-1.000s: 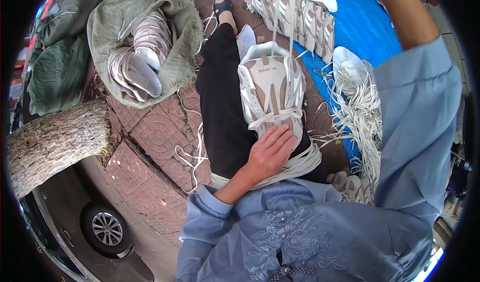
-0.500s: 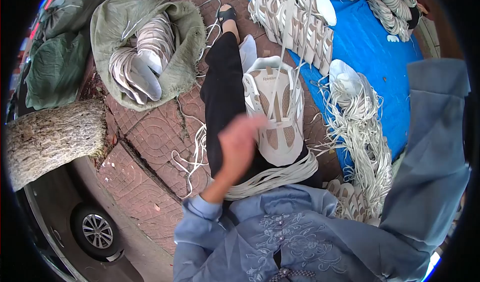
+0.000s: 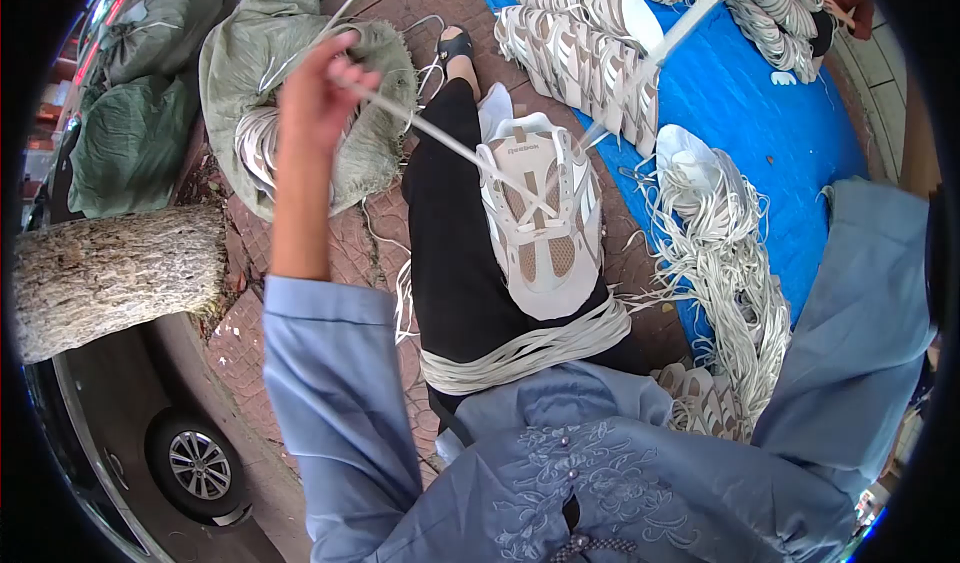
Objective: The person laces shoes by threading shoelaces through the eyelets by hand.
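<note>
White flat lace point(image 3: 430, 129) stretches, seemingly for tension, from beige-and-white mesh shoe upper point(image 3: 541, 237) to curled, gripping left hand point(image 3: 322, 93); right hand unseen.

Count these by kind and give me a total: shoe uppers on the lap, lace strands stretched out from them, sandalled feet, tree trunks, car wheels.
Shoe upper on the lap: 1
Stretched lace strands: 2, one running to the left hand
Sandalled foot: 1
Tree trunk: 1
Car wheel: 1
Total: 6
</note>
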`<state>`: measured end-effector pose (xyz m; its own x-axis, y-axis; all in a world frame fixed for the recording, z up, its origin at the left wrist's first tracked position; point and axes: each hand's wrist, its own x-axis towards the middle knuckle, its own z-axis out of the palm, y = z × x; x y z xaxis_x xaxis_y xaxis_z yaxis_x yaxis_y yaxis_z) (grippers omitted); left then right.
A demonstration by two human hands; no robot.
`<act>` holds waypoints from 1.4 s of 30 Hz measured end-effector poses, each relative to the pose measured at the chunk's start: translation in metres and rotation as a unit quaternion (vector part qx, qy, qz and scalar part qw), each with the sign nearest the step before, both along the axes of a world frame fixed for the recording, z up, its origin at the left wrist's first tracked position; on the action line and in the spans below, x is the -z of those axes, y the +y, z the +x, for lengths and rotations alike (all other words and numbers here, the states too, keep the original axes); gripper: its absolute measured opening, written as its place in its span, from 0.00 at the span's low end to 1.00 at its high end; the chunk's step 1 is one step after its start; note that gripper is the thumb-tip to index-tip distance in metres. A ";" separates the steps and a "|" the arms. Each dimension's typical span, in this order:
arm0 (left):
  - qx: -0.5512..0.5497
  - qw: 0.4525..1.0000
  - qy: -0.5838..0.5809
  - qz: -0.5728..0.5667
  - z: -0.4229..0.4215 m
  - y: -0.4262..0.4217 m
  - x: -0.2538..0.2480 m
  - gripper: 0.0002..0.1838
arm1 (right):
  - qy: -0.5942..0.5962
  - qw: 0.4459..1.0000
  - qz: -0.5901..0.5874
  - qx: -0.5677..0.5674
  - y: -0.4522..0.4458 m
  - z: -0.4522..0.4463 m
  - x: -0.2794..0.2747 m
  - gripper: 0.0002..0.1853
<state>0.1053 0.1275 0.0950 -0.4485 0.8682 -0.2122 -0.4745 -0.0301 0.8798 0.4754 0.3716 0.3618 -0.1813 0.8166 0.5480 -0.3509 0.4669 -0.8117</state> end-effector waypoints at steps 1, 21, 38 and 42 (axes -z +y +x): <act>-0.033 0.997 -0.063 0.031 -0.038 -0.010 0.013 0.08 | 0.008 1.000 -0.005 0.020 0.013 0.023 0.002 0.05; -0.421 0.863 0.170 -0.220 -0.408 -0.409 -0.122 0.07 | 0.125 0.853 -0.434 0.260 0.045 0.551 0.152 0.07; -0.054 0.935 0.305 -0.172 -0.200 -0.211 -0.064 0.16 | -0.397 0.899 -0.185 0.023 -0.020 0.254 0.259 0.16; 0.010 0.949 0.161 -0.272 -0.005 -0.135 0.004 0.14 | -0.468 0.870 -0.123 -0.095 -0.139 0.045 0.310 0.12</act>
